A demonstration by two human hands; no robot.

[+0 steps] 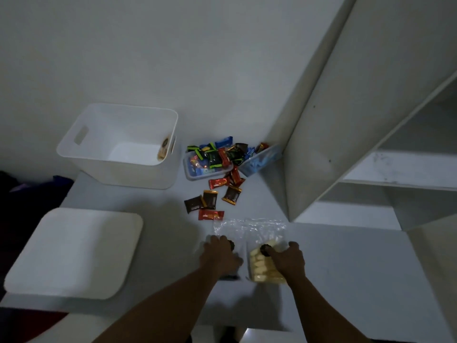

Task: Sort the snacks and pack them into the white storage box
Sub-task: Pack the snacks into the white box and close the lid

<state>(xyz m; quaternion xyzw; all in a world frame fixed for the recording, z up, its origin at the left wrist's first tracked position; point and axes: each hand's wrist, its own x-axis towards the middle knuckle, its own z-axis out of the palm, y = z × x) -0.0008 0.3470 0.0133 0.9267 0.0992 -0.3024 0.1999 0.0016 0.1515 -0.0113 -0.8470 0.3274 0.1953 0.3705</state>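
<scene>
Both hands [252, 258] rest on clear snack bags [249, 227]

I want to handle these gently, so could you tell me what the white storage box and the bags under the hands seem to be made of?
The white storage box looks like matte moulded plastic: smooth walls, rounded corners, a cut-out handle. The bags look like thin clear plastic film: see-through, crinkled, with glinting highlights.
</scene>
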